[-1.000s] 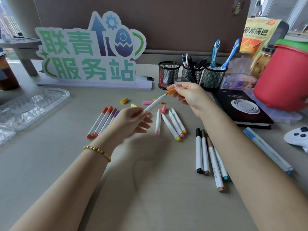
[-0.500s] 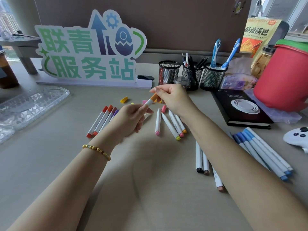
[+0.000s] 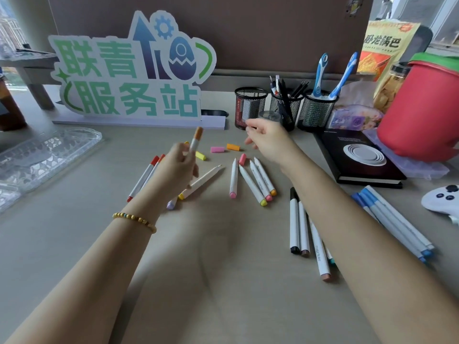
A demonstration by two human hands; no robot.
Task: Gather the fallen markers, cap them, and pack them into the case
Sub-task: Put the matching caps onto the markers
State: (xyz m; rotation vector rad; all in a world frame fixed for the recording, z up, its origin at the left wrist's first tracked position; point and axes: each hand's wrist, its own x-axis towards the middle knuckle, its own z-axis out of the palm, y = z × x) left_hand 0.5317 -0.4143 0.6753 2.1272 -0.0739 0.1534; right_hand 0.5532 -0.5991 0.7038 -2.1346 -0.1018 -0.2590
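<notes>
Many markers scattered across beige desk.

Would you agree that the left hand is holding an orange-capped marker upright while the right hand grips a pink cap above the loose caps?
Not quite. In the head view the right hand holds nothing: its fingers are loose above the loose caps. The left hand does hold the orange-capped marker upright.

Smooth beige counter carrying scattered white-barrelled markers, loose pink, orange and yellow caps lying near them, clear plastic case sitting at left, three black mesh pen cups standing behind, black book and white game controller resting at right.
</notes>
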